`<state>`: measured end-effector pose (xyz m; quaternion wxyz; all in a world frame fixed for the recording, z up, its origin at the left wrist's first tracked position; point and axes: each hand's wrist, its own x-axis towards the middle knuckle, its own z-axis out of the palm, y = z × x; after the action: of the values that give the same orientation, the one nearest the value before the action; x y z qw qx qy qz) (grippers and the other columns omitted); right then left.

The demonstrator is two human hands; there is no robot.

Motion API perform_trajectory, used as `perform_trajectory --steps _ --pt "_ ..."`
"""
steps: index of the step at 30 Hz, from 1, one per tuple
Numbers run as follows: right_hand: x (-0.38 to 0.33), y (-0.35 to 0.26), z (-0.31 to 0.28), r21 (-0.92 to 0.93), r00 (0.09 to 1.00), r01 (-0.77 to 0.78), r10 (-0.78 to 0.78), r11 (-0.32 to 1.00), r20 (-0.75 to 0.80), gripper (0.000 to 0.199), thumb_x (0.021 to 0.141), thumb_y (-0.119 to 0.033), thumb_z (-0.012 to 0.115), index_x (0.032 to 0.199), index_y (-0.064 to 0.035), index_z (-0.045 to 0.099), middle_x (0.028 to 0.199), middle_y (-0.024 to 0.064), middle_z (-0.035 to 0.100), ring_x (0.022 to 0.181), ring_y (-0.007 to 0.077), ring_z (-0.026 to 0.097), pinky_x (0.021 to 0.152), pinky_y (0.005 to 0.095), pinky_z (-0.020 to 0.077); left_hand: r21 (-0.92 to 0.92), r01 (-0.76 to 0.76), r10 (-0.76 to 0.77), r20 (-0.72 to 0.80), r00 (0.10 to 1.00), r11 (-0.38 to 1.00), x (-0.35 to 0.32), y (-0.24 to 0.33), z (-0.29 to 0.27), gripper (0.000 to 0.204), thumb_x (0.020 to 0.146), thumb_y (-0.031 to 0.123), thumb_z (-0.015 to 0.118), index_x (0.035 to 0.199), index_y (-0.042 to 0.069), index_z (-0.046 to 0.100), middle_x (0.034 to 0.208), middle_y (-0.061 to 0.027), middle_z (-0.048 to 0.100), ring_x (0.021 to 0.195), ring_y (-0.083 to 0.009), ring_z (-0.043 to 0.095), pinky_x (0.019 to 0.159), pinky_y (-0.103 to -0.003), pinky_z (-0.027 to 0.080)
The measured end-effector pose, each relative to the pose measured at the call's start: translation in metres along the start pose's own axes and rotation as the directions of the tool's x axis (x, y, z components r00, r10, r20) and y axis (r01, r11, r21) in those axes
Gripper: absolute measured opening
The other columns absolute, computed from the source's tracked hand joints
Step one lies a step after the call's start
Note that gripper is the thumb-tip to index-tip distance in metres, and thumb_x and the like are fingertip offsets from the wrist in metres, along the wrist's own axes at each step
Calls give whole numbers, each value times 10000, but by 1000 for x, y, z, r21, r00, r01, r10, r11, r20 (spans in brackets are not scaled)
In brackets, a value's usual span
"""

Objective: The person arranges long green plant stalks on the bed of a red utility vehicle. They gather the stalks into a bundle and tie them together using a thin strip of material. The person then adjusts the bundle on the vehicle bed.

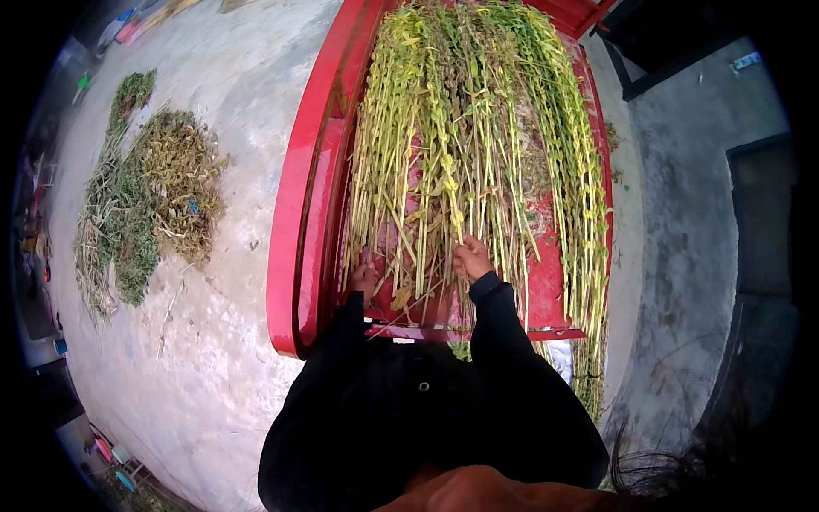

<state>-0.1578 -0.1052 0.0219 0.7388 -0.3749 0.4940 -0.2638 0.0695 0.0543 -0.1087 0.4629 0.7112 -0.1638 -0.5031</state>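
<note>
Long cut plant stalks (478,119), green and yellow with what look like pods along them, lie lengthwise in the red truck bed (546,299). Their leafy tops point away from me and their bare ends toward me. My right hand (472,258) is closed round the lower end of a yellowish stalk (452,192) near the middle. At the left side of the bed, my left hand (365,277) is closed among the stalk ends; its fingers are partly hidden, and what it grips is too small to make out.
The red side wall (294,196) of the bed rises along my left. On the concrete floor (247,94) beyond lies a heap of dry brown and green plants (179,179). More stalks (590,367) hang past the bed's near right corner. A dark frame (665,51) stands far right.
</note>
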Motion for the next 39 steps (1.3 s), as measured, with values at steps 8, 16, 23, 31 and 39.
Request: perform_trajectory --steps 8,16,23,31,39 --pt "-87 -124 -6 77 935 298 -307 951 179 300 887 -10 474 1185 -38 457 582 -17 375 428 44 295 350 194 233 -140 -181 177 -40 983 973 -23 3 -5 289 913 281 467 719 74 524 599 32 434 529 -65 399 507 -240 347" --pt "-98 -40 -4 -407 914 368 -405 836 -4 388 788 -18 604 1165 -11 514 820 -18 494 729 42 435 647 197 399 -113 59 -56 34 998 992 -43 -2 20 291 920 345 450 760 109 509 519 58 371 414 -42 315 374 -221 245" --pt "-124 -54 1 -433 892 409 -451 803 6 383 766 6 603 1140 4 520 715 -22 420 652 61 384 585 208 363 -128 200 -178 164 970 971 -43 7 36 210 936 307 418 946 122 516 545 37 391 390 -59 301 350 -218 241" --pt "-185 -94 -2 -357 855 457 -513 814 -76 395 760 36 582 1147 25 505 673 -45 431 608 34 393 570 185 362 -252 138 -96 173 980 958 -69 54 23 224 940 294 421 791 130 455 494 71 276 380 -39 231 355 -221 175" --pt "-184 -98 -8 -390 833 496 -552 776 -38 361 779 37 582 1128 17 493 635 -59 414 598 21 390 560 178 351 -331 -27 85 162 983 943 -104 36 24 215 943 236 427 779 110 485 499 73 316 396 -26 261 362 -207 181"
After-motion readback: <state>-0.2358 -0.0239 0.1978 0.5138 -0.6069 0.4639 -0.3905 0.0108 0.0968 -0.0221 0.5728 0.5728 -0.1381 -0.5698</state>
